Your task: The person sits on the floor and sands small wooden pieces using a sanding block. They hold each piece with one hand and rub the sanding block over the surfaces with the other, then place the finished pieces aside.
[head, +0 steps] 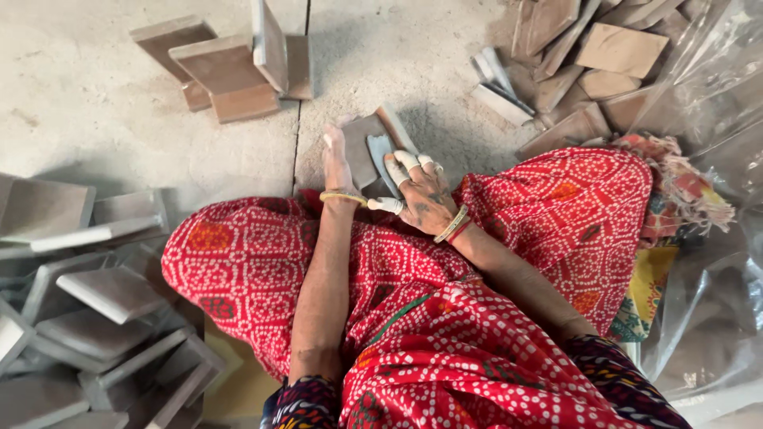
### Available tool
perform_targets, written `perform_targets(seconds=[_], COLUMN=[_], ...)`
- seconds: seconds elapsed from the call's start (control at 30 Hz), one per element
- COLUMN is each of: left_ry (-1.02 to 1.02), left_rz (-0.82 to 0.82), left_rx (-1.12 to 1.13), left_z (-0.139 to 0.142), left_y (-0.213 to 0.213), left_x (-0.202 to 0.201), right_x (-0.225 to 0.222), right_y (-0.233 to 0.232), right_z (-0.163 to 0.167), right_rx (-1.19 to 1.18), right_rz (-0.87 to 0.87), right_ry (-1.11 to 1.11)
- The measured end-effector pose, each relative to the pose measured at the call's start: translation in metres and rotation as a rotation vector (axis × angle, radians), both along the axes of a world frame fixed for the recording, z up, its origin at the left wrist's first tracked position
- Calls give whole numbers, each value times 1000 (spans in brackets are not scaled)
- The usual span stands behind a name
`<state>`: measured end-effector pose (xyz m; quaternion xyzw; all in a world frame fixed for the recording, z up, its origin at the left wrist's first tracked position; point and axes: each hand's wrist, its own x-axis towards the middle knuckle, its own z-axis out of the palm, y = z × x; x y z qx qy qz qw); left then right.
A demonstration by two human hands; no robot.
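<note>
Landmark: brown tile (367, 151), held over the concrete floor (103, 103) just beyond the person's knees; every place below is given from it.
Brown tile: square, flat, dusty brown, tilted on edge, one pale rim showing along its far right side.
Left hand (336, 163): on the tile's left edge, fingers nearly straight and together, palm against the side; it grips the tile lightly, barely curled.
Left wrist: thin yellow bangle (343, 196), just nearer the body than the tile.
Right hand (420, 195): on the tile's right and near face, fingers bent; fingertips (395, 168) wrapped in white tape.
Grey pad (381, 159): small bluish-grey piece pressed flat on the tile's face under the right fingers, clenched there between fingers and tile.
Right wrist: gold and red bangles (451, 226), nearer the body than the tile.
Red patterned cloth (397, 318): dotted garment covering lap and knees, directly below the tile.
Brown tile stack, far left (226, 67): several like tiles lying and leaning, beyond the tile and to its left, well apart.
Brown tile heap, far right (580, 56): loose pile, beyond and right of the tile.
Pale-edged tiles (497, 87): a few leaning on edge, between the held tile and the right heap.
Grey tiles (95, 302): heap of paler pieces, left of the tile and nearer the body.
Clear plastic sheet (707, 159): crumpled, far right of the tile.
</note>
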<state>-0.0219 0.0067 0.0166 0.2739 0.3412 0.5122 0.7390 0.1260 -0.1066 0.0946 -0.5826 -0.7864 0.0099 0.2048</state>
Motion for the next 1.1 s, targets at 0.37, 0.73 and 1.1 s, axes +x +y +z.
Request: perform_targets(seconds=[0.37, 0.73, 1.1], left_ry=[410, 391, 357], left_rz=[-27, -59, -96], left_rx=[291, -19, -25], left_z=[-30, 38, 11], left_y=[0, -8, 10], left_x=[-2, 1, -1], right_x=[-1, 1, -4], right_y=[-14, 34, 52], right_z=[-20, -77, -45], right_rx=[75, -230, -373], right_rz=[-86, 1, -70], right_ry=[50, 66, -69])
